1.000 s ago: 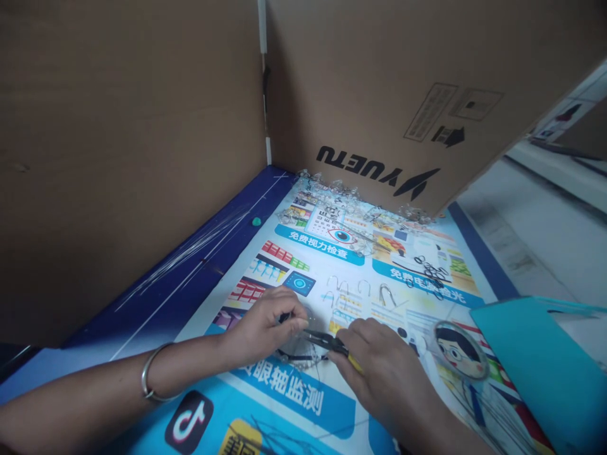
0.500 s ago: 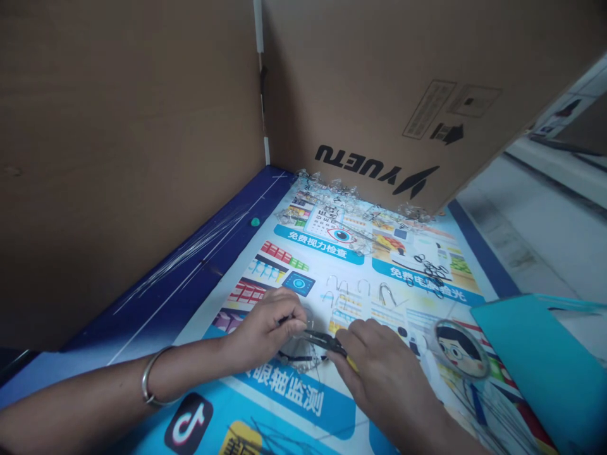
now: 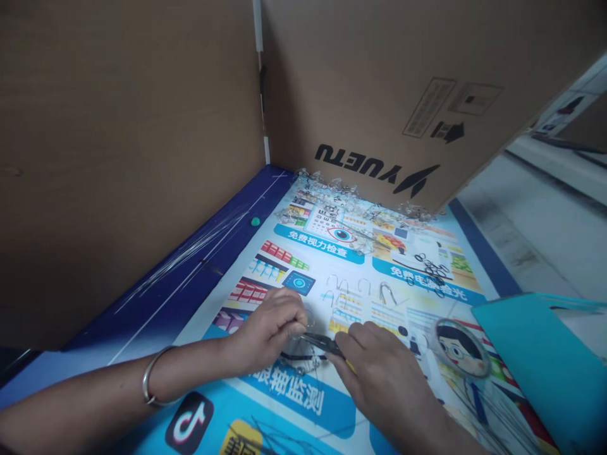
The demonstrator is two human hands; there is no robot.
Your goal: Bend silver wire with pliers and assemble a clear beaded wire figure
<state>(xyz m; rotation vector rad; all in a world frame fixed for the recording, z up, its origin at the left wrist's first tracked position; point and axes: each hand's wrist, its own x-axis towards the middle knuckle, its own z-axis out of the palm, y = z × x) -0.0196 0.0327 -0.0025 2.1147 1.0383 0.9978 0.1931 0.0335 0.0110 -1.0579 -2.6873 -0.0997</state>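
Observation:
My right hand is wrapped round a pair of pliers with dark jaws and a yellow handle. The jaws point left and reach to the fingertips of my left hand. That hand is closed in a pinch on a thin wire piece; a pale wire loop shows just beyond its fingers. The rest of the piece is hidden by the fingers. Below the jaws, a small tangle of wire pieces lies on the printed sheet. Several bent wire hooks lie beyond my hands.
Cardboard panels stand at the left and back. Wire pieces line the back panel's foot. Long straight wires lie at left beside a green cap. Dark wire loops and a teal folder are at right. Dark wires lie in front.
The pliers have shifted and tilted very slightly at my left fingertips. Both hands stay in nearly the same place, still closed.

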